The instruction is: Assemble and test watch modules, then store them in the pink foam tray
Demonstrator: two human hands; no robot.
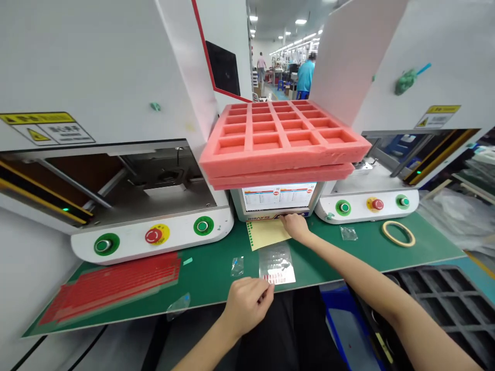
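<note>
My right hand reaches to the lower front edge of a tester with a lit screen. Its fingertips touch that edge near the controls; the fingers are bent together, and what lies under them is hidden. Above the near edge of the green mat, my left hand is closed, thumb against the curled fingers. Anything inside it is hidden. Just beyond it lies a clear sheet with small red-and-white labels. A yellow sheet with green dots lies between that sheet and the tester.
Pink foam trays are stacked on the tester. White machines with a red stop button and green buttons flank it. Red strips lie left, a tape roll right. A blue bin stands below the bench. Two people are far behind.
</note>
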